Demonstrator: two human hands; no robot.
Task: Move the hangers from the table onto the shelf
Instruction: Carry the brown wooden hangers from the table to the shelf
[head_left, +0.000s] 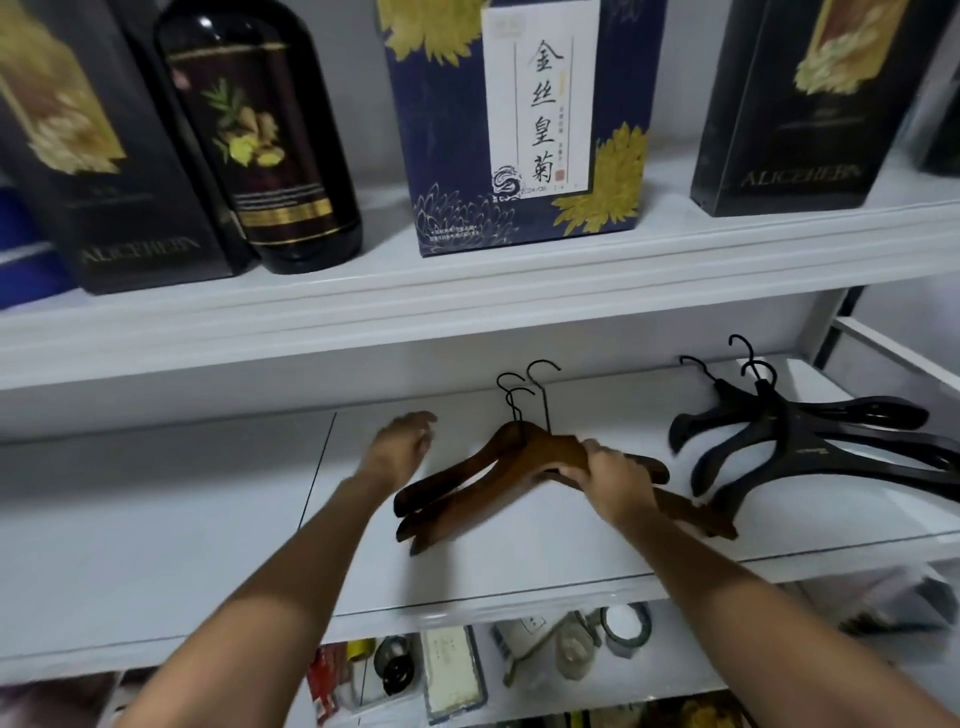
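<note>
Right hand (615, 480) gripped a stack of brown wooden hangers (478, 478), its fingers curled round the wood just on the three o'clock side of their necks. Left hand (400, 447), blurred, hovered at nine o'clock from the hooks with fingers loosely spread and nothing in it, just beside the stack. The brown hangers sat low over the white middle shelf (182, 519), hooks pointing to twelve o'clock; whether they rested on it or hung just above could not be told. At three o'clock from them a fanned pile of black hangers (810, 447) lay on the same shelf, near the brown stack's far tip. At twelve o'clock, the upper shelf (467, 306) carried a dark bottle (260, 140) and a blue box (519, 124) printed with gold flowers, between two black boxes.
</note>
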